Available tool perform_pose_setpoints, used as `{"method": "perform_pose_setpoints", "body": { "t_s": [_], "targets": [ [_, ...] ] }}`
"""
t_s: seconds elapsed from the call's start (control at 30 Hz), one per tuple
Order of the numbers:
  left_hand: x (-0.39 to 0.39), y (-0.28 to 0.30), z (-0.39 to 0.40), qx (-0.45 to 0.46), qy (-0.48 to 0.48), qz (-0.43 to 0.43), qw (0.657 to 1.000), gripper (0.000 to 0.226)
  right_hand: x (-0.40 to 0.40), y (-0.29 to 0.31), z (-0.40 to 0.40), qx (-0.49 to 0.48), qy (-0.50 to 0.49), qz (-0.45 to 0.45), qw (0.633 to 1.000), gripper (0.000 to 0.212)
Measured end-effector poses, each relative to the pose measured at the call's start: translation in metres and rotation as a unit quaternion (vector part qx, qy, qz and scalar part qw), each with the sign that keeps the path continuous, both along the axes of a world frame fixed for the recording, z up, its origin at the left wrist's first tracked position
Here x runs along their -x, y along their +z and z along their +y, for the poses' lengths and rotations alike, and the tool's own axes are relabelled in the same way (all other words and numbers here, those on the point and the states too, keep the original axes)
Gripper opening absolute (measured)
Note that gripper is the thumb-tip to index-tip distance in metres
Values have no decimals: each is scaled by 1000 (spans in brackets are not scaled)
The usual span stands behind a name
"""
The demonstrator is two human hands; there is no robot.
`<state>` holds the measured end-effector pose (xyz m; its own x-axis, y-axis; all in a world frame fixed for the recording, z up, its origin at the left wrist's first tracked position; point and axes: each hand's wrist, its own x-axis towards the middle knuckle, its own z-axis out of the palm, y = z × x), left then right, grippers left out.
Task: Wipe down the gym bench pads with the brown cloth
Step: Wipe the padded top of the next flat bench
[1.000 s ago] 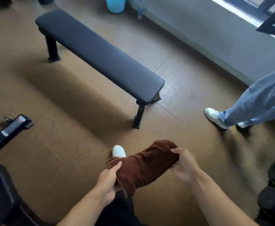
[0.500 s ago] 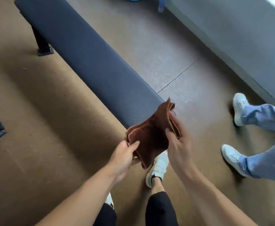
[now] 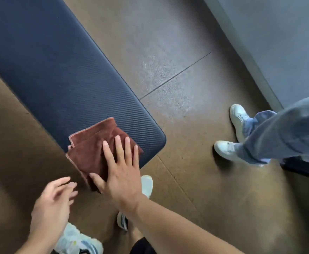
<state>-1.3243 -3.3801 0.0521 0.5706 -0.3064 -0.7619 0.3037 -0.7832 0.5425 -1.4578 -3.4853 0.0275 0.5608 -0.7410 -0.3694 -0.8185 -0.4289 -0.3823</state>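
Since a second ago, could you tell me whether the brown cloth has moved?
Yes. The brown cloth has gone from mid-air, short of the bench pad, onto the pad's near end, pressed flat under the right hand.

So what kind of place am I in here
Most likely a gym. A long padded bench with a ribbed dark cover stands on a brown speckled floor laid in large tiles, and a second person in white sneakers stands nearby.

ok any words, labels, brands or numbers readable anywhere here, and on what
None can be read.
Bench pad: ribbed texture only, no label.
Cloth under the right hand: no tag showing.
White shoes: any marks too blurred to read.
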Motion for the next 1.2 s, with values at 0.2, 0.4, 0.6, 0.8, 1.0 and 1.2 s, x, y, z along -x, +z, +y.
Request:
{"method": "perform_pose_setpoints", "body": {
  "t_s": [0.2, 0.4, 0.6, 0.8, 1.0, 1.2],
  "targets": [
    [-11, -30, -36, 25, 23, -87, 996, 7, -24, -30, -23, 36, 33, 5, 999, 83],
    [-23, -35, -63, 45, 53, -75, 995, 12, -102, -37, -119, 72, 109, -1, 991, 74],
    [-39, -34, -51, 5, 40, -113, 993, 13, -85, -43, -84, 80, 203, -97, 971, 51],
    [-28, -24, -41, -43, 9, -108, 993, 19, 51, -37, 1, 125, 291, -30, 948, 57],
    [-18, -23, -41, 17, 37, -166, 985, 13, 13, -28, -16, 103, 214, 18, 971, 71],
    [-24, -25, -54, 20, 27, -286, 958, 30, -128, -35, -122, 108, 197, 4, 974, 69]
  ]
}}
